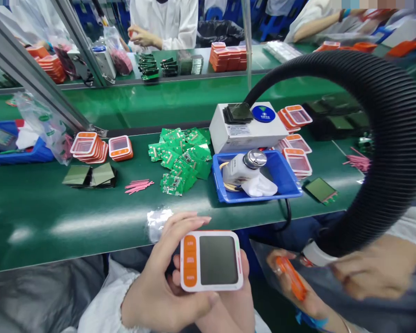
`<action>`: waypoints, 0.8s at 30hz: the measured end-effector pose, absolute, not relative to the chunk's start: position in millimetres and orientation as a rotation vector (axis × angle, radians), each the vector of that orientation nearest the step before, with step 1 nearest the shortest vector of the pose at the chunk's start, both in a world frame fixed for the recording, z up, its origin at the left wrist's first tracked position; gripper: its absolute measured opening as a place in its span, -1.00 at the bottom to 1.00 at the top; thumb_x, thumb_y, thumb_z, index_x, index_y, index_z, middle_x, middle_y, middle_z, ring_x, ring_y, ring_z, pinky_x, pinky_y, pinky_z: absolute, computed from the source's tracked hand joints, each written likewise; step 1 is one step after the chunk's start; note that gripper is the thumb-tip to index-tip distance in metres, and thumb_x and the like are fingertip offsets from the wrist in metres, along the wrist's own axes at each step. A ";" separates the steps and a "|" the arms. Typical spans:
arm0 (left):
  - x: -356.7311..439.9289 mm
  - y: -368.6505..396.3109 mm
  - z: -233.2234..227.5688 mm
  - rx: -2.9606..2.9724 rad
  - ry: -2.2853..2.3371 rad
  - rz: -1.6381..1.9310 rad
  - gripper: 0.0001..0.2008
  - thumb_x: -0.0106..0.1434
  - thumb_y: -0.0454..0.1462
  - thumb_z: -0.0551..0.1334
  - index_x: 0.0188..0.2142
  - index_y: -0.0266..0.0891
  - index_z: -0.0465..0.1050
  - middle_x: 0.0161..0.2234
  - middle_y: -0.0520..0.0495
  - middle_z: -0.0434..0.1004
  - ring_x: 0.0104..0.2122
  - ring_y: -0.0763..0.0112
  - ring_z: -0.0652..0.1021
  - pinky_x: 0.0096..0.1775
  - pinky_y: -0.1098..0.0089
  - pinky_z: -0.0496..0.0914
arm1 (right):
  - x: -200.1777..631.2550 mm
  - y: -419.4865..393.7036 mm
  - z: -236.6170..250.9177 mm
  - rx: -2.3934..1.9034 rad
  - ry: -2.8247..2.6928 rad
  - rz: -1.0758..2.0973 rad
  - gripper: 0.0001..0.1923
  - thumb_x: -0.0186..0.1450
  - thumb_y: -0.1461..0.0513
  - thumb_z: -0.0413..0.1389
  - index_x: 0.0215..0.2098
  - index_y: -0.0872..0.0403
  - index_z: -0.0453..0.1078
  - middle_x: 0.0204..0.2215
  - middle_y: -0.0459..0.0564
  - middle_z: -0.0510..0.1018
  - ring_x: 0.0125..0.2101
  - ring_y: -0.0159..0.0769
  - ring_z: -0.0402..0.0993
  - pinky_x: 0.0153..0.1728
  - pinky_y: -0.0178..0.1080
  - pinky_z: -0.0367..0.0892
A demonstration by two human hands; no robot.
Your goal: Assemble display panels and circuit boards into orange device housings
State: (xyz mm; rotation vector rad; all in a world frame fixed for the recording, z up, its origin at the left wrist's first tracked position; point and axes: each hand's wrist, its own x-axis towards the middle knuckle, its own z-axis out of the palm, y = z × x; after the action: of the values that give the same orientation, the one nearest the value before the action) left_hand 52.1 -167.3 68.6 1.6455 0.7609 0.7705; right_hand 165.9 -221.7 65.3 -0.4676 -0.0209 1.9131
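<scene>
A small white-and-orange electronic device (218, 261) with a blank grey screen and three orange buttons lies face up in my right hand (234, 305). That hand cups it from below, its fingertips curling up at the device's left side. My left hand (159, 277) is spread around the device's left end. Its fingers stretch above the top edge and its thumb lies below the bottom edge; whether they touch the casing is unclear. Just beyond, on the green bench (90, 222), are a heap of green circuit boards (183, 159) and some pink strips (138, 186).
A blue tray (256, 199) holds a metal-topped bottle (244, 166). Behind it stands a white box (229, 136). A thick black hose (384, 115) arches over the right. Stacked orange-white casings (88, 148) and screen panels (90, 175) sit left. A co-worker's hand (298, 286) holds an orange part at right.
</scene>
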 end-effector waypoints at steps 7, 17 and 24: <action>51.5 -169.3 66.9 1.588 0.770 0.782 -0.32 0.03 -0.22 0.37 0.14 0.03 0.21 0.09 -0.08 0.33 0.19 0.14 0.26 0.17 0.21 0.23 | 165.3 -221.5 69.4 -0.481 0.088 1.910 -0.29 -0.03 -0.33 0.09 -0.14 -0.06 0.50 -0.19 0.11 0.60 -0.01 0.02 0.45 0.03 0.22 0.26; 59.0 -162.8 67.4 1.589 0.721 0.875 -0.32 -0.01 -0.21 0.41 0.11 -0.01 0.25 0.03 -0.08 0.37 0.06 0.16 0.41 0.07 0.25 0.35 | 167.0 -225.9 66.4 -0.311 0.264 1.922 -0.36 0.11 -0.23 0.12 -0.04 0.00 0.47 -0.16 0.03 0.61 0.01 -0.14 0.44 0.17 0.06 0.15; 59.3 -161.7 67.3 1.625 0.700 0.874 -0.32 0.01 -0.28 0.38 0.12 -0.02 0.22 0.04 -0.05 0.34 0.07 0.26 0.39 0.09 0.34 0.33 | 164.4 -219.7 67.8 -0.102 0.237 1.894 -0.41 0.18 -0.17 0.12 -0.02 0.04 0.46 -0.17 -0.02 0.62 -0.09 -0.22 0.52 0.14 -0.05 0.19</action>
State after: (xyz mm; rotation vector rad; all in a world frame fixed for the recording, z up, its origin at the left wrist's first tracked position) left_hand 59.3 -161.7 67.3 1.6247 0.7000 0.8741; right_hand 164.4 -219.7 67.8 -0.1023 0.2372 1.8943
